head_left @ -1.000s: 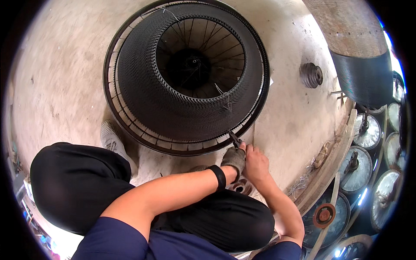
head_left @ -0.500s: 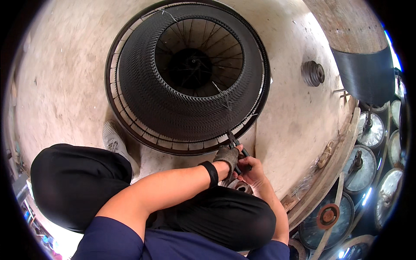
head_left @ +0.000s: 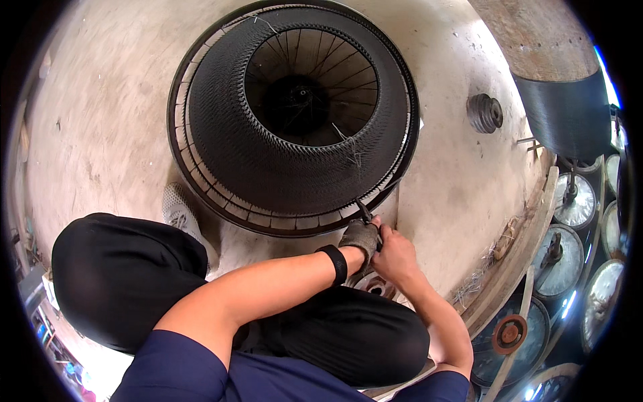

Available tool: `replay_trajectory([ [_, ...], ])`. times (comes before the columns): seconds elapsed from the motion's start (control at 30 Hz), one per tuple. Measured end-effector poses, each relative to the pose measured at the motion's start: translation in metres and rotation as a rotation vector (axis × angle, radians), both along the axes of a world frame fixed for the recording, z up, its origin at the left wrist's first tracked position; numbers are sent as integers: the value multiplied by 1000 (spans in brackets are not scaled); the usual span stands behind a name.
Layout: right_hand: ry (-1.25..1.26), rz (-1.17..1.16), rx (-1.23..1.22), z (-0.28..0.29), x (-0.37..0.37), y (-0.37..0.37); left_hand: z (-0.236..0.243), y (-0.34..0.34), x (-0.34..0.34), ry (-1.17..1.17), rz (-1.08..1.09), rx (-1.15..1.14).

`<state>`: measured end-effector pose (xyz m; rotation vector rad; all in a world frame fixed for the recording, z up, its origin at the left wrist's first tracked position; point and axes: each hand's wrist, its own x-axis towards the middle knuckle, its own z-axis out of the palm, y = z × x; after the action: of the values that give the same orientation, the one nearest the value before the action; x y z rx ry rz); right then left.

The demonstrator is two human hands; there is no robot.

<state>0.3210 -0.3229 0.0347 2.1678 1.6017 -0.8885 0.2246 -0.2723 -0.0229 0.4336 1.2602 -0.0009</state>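
Observation:
A large cone of black, ribbed material lies over a spoked wheel, whose dark outer rim surrounds it. Dark pliers reach with their jaws to the cone's lower edge at the near right. My left hand, in a grey glove, is closed around the pliers. From the right, my bare right hand also closes on their handles; its fingertips are partly hidden. Thin loose wire ends stick out of the cone's surface above the pliers.
A grooved metal pulley sits on the concrete floor to the right. Beyond a curved wooden beam are several round metal discs. A reddish ring-shaped part lies below my hands. My shoe is near the wheel's left.
My right hand has turned over and closed further around the handles, its elbow swinging out to the right. A light wire end beside the jaws no longer shows. The view has shifted slightly.

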Motion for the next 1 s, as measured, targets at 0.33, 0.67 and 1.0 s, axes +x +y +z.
replay_trajectory([
  [0.33, 1425, -1382, -387, -5, 44, 6, 4, 15, -2, -255, 142, -291],
  [0.67, -273, 311, 209, 25, -5, 1, -3, 4, 15, -129, 167, -322],
  [1.0, 288, -479, -109, 1, 13, 10, -3, -23, -2, -11, -43, 158],
])
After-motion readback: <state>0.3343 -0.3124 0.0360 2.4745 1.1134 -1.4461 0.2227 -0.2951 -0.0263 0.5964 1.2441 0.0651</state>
